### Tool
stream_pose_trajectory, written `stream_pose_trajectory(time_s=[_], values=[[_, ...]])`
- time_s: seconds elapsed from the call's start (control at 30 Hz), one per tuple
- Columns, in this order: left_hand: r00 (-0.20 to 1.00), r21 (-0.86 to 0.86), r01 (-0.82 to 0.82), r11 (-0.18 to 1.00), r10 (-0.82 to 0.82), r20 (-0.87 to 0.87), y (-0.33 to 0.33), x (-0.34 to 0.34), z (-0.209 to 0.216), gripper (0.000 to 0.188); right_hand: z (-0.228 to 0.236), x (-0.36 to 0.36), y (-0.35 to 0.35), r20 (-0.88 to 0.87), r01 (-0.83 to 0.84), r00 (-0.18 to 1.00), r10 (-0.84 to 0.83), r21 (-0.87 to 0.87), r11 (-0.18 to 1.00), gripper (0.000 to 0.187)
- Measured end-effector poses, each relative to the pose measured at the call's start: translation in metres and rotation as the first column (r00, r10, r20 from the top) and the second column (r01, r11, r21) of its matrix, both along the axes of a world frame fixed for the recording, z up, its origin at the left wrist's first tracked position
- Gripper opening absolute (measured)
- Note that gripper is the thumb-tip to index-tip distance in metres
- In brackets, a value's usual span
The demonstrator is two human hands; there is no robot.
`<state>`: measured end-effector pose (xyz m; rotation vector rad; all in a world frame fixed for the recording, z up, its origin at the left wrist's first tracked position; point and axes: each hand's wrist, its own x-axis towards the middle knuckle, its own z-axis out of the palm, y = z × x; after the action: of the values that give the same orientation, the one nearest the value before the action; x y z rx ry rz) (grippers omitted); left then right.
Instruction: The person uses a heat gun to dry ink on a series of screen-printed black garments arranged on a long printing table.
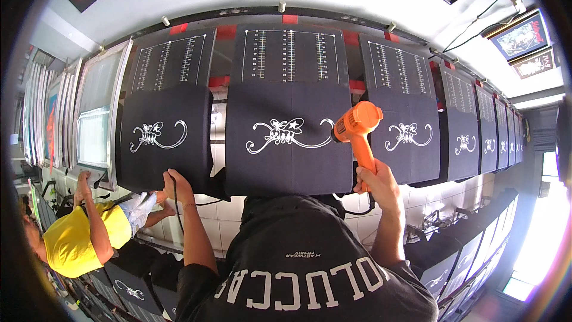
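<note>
My right hand (383, 186) is wrapped round the handle of an orange heat gun (360, 122). Its dark nozzle points left, at the right end of a white line-drawn print (283, 135) on the black shirt (289, 170) stretched over the middle board. In my left hand (178, 187), the fingers are closed on a black cord (179, 214) that hangs down along the forearm. That hand is just below the front edge of the left black shirt (161, 167), which bears the same print. A third printed shirt (407, 164) lies to the right of the heat gun.
Black boards with white ruler marks (291, 53) stick out beyond the shirts. More printed shirts (466, 155) continue along the row to the right. At far left, a person in yellow (77, 241) stands by a framed screen (98, 125). Another row of boards (438, 256) stands behind me.
</note>
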<state>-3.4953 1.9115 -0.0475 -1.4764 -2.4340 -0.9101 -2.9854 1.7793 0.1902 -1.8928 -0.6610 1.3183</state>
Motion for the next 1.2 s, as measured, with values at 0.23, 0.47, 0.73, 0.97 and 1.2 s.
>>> stream_pose_trajectory(time_s=[0.23,0.47,0.73,0.97,1.2], values=[[0.998,-0.071,-0.015,0.997,0.02,0.058,-0.001,0.007,0.011,0.034,0.002,0.0,-0.009,-0.02,-0.041,0.999,0.041,-0.009,0.999,0.017],[0.999,-0.062,-0.012,0.998,0.014,0.032,-0.002,0.01,0.014,0.034,-0.001,0.001,-0.016,0.004,-0.047,0.999,0.047,-0.011,0.999,0.017],[0.999,-0.065,-0.014,0.998,0.018,0.052,-0.002,0.004,0.008,0.037,-0.008,0.009,0.001,0.085,-0.042,0.996,0.039,0.039,0.998,0.016],[0.998,-0.026,-0.017,0.999,0.019,0.062,0.0,0.002,0.002,0.034,-0.009,0.018,0.013,0.049,-0.049,0.998,0.046,0.069,0.996,0.019],[0.999,0.006,-0.037,0.999,0.037,0.001,0.0,-0.006,-0.012,0.028,0.005,0.015,0.004,0.046,-0.068,0.997,0.067,0.03,0.997,0.019]])
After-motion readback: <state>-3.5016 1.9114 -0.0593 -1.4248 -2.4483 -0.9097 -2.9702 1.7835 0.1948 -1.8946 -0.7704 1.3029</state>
